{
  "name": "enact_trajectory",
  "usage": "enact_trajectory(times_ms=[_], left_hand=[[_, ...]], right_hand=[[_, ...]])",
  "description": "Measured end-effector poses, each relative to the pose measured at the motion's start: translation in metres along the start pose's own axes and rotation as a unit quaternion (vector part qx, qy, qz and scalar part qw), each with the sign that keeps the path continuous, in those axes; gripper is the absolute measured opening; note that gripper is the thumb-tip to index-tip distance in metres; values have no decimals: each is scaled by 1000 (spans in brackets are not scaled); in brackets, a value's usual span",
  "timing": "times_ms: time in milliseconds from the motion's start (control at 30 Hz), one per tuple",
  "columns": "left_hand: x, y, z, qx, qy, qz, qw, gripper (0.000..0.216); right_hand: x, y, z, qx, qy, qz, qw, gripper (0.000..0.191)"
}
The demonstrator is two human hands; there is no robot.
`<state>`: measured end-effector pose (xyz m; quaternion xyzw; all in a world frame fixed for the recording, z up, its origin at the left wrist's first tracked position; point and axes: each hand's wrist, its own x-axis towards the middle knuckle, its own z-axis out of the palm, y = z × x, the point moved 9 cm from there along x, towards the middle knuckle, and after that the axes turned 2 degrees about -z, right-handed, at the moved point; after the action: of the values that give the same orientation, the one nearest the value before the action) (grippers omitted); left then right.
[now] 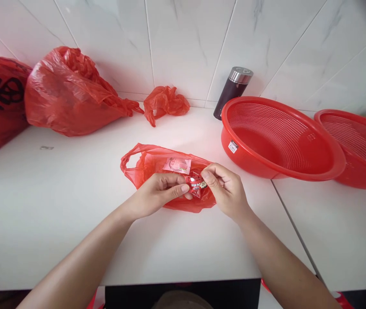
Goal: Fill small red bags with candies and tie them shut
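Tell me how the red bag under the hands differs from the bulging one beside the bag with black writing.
The low bag lies slack on the white table, while the bulging bag is rounded and rises higher. The bulging bag looks larger than the low bag. The low bag has a pink packet in plain view; the bulging bag shows no contents clearly. Both are red plastic.

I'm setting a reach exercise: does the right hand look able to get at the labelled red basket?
Probably yes: nothing visible blocks the right hand from the labelled red basket nearby, though it holds a red packet.
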<state>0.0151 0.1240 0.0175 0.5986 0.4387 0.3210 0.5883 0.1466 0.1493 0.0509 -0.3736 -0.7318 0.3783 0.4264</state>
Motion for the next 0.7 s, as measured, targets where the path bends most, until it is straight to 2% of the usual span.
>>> enact_trajectory(times_ms=[233,433,700], left_hand=[[-1,3,2,1,4,16,1000,29],[-2,5,5,-6,-12,18,1000,30],[-2,2,7,-31,-24,9,999,28]], right_hand=[[-1,6,2,35,-4,24,999,36],[-2,7,11,66,-68,42,995,39],[-3,2,7,46,-58,28,997,36]])
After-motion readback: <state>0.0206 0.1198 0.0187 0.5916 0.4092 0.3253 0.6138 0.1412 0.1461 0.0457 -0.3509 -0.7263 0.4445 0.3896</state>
